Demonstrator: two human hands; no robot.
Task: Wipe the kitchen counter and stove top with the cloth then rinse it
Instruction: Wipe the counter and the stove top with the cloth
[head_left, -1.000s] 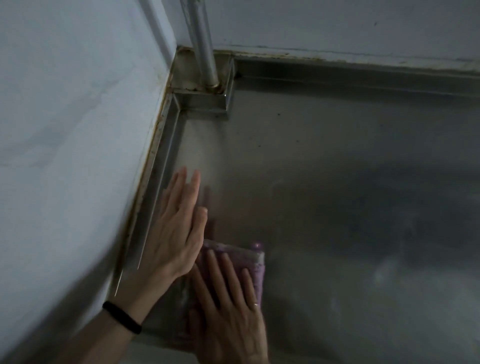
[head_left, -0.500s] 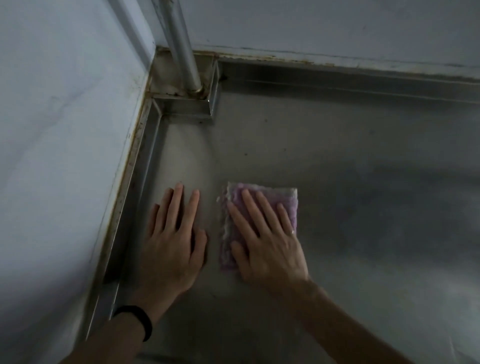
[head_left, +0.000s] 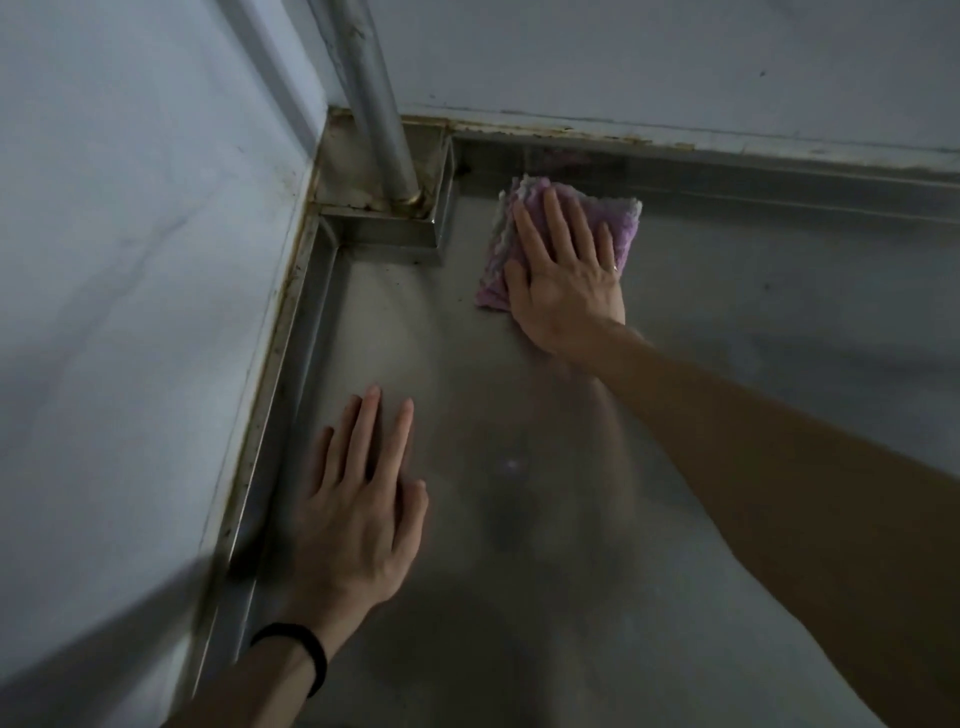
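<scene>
A folded purple cloth (head_left: 621, 228) lies flat on the stainless steel counter (head_left: 519, 415), close to the back rim near the corner. My right hand (head_left: 563, 275) presses flat on top of it, fingers spread and pointing toward the back wall, arm stretched out from the lower right. My left hand (head_left: 358, 499) rests palm down on the bare steel at the left, next to the raised side rim, holding nothing. A black band sits on my left wrist.
White walls (head_left: 130, 260) close the counter on the left and back. A vertical metal pipe (head_left: 374, 104) rises from a boxed steel notch (head_left: 384, 228) in the corner, just left of the cloth. A raised rim (head_left: 270, 415) edges the counter's left side.
My right hand has pushed the cloth away from me, from beside my left hand up to the back rim near the pipe. My left hand has stayed flat on the counter.
</scene>
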